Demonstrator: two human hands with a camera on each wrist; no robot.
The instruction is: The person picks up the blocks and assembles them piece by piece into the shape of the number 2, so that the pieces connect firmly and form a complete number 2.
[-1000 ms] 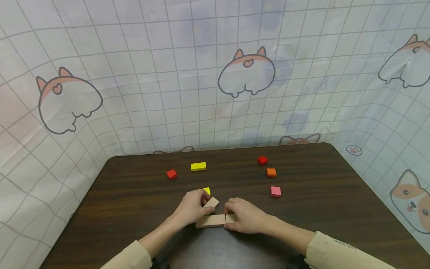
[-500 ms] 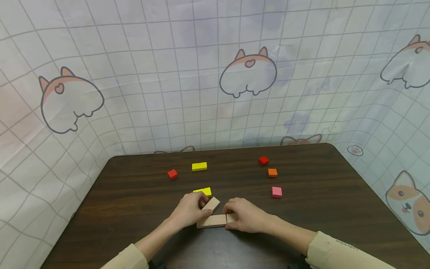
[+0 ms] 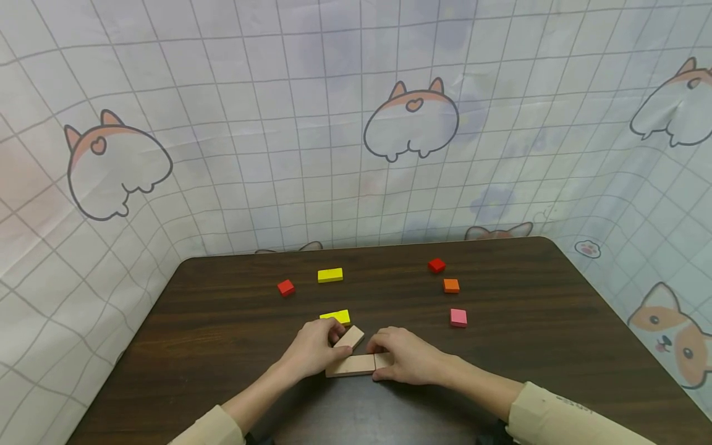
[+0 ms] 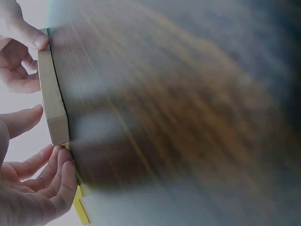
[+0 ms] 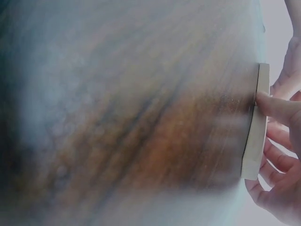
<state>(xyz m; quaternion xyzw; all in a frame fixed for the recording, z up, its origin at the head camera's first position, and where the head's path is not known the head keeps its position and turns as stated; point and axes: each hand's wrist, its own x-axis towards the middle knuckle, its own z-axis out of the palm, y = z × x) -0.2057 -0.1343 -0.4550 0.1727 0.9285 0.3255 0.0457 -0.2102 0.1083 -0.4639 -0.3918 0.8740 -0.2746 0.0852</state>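
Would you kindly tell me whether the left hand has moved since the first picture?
Yes, slightly: the left hand has shifted left, uncovering more of the nearer yellow block.

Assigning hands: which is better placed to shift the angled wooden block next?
Left hand, likely: it appears to hold the angled block, while the right hand grips the row's right block.

I see L hand [image 3: 314, 346] pulled back a touch vs. 1 sec ago, so more of the slanted wood block [image 3: 350, 337] & nearer yellow block [image 3: 338, 316] shows. R hand [image 3: 408, 355] fingers reach slightly further L behind wood row [image 3: 350, 366]. Corgi face [image 3: 670, 340] on R curtain's shifted L.
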